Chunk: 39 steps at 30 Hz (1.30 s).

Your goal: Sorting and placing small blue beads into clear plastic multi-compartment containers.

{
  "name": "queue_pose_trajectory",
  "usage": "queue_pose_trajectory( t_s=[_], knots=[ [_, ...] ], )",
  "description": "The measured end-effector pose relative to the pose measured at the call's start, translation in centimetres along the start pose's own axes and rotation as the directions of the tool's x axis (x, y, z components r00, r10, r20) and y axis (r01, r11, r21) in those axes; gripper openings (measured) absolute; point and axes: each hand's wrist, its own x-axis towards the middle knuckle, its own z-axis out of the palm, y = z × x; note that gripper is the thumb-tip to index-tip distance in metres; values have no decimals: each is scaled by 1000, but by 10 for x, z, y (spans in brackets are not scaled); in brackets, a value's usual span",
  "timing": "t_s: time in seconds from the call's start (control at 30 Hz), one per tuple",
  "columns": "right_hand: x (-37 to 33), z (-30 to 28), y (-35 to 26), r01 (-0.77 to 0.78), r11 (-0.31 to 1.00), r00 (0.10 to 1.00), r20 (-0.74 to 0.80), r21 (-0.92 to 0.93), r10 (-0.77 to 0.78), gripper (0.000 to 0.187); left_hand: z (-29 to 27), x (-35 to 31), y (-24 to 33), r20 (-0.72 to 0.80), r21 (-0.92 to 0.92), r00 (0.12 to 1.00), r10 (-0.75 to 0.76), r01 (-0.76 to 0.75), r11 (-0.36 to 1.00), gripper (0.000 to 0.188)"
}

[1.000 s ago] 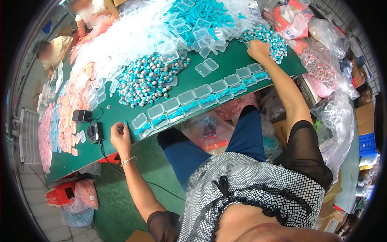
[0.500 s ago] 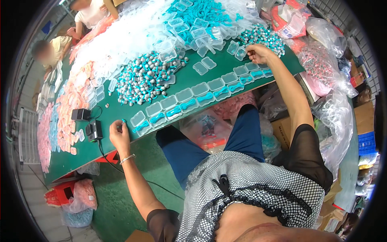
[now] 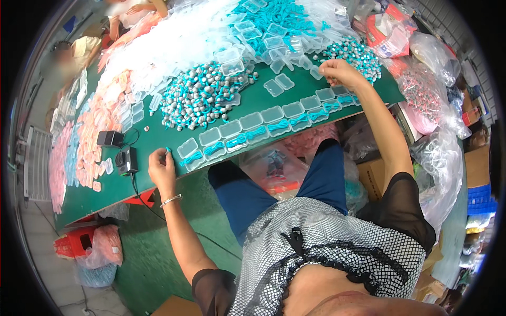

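- While both forearms reach over the green table (image 3: pixel 113 192), the left hand (image 3: pixel 162 166) is at left of centre in the frame, just beside the near end of a row of open clear boxes (image 3: pixel 272 115).
- Left grip: fingers curled and drawn together, with a small teal piece (image 3: pixel 168 150) at the fingertips; whether they clamp it, I cannot tell.
- The right hand (image 3: pixel 342 73) is at the upper right, above the far end of the row. Right grip: thumb and fingers together on the edge of a clear box (image 3: pixel 316 72).
- The row runs from left of centre up toward the right; its near compartments carry teal cord bundles (image 3: pixel 278 126), and the lids lie open behind them.
- A pair of clear boxes (image 3: pixel 279 84) lies at upper centre, apart from the row.
- A grey-and-teal pile (image 3: pixel 197 97) sits left of upper centre; a second pile (image 3: pixel 358 55) of like colours is near the right hand.
- A teal heap (image 3: pixel 276 23) occupies the top centre.
- Two black devices (image 3: pixel 126 160) stand left of the left hand.
- Clear plastic bags (image 3: pixel 421 89) crowd the right side.
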Motion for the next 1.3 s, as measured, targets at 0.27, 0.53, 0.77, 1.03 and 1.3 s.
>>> queue_pose_trajectory(
  t_s=[0.27,0.53,0.77,1.03,1.3],
  knots=[
    [8,96,3,389,341,758,87,-856,-646,13,-1,-1,2,-9,0,1000,7,-7,1000,12],
    [18,34,13,268,572,736,-217,-775,-641,16,-2,-2,-5,19,-9,1000,-8,8,1000,11],
    [-3,-7,27,-49,506,920,-236,-861,-312,14,1,0,-5,22,-24,1000,-12,13,1000,13],
    [9,5,40,-236,214,896,-298,-948,-330,22,-4,-4,-2,-6,-105,1000,-9,8,994,17],
    [-29,97,-12,522,683,800,15,-510,-600,13,-37,-24,38,196,-443,976,-99,178,879,14]
  ],
)
